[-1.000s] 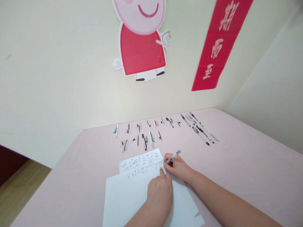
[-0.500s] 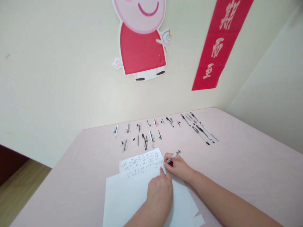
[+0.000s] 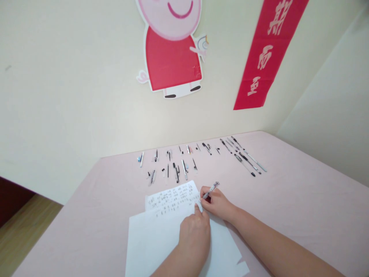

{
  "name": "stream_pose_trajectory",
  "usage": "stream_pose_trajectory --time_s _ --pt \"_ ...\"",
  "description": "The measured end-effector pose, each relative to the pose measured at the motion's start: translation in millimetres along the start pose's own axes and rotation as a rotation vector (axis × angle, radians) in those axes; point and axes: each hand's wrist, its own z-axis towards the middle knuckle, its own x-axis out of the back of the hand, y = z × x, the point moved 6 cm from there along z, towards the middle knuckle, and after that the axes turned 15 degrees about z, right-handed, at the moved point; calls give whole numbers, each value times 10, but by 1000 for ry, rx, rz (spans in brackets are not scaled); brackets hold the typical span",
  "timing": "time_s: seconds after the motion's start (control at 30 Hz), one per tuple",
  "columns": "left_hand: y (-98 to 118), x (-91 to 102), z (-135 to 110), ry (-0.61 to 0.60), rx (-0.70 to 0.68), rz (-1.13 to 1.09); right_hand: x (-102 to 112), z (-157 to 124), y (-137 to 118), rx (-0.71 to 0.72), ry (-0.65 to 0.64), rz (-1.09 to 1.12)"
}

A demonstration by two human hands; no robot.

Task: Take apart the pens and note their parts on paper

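My right hand (image 3: 216, 204) is closed round a pen (image 3: 211, 190) with a clear, patterned barrel. The pen slants up to the right, and its tip is hidden behind my fingers at the right edge of a handwritten sheet (image 3: 173, 195). Rows of dark writing cover that sheet. Over its lower part lies a larger blank white sheet (image 3: 152, 238). My left hand (image 3: 195, 234) rests on the white paper with its index finger stretched toward the writing, just left of my right hand. Its other fingers are mostly hidden, and it holds nothing that I can see.
Pen parts (image 3: 176, 172), caps and refills lie in two rows along the far side of the pink table (image 3: 86, 231). Several whole pens (image 3: 244, 164) lie at the far right. Behind the table stands a wall with a cartoon pig cutout (image 3: 174, 57) and a red banner (image 3: 259, 73).
The pen in my right hand has tilted slightly, its upper end shifting a little left and down. My right hand has edged slightly right. My left hand and the sheets stay put.
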Motion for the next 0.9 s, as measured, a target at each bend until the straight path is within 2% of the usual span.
stream_pose_trajectory --time_s 0.3,0.7,0.9 --pt "3 2 7 9 6 -1 16 1 17 8 23 49" --pt "34 29 -12 -9 -2 -5 131 59 58 -80 185 293" --pt "-19 58 -70 -22 -16 -21 251 73 161 -61 308 252"
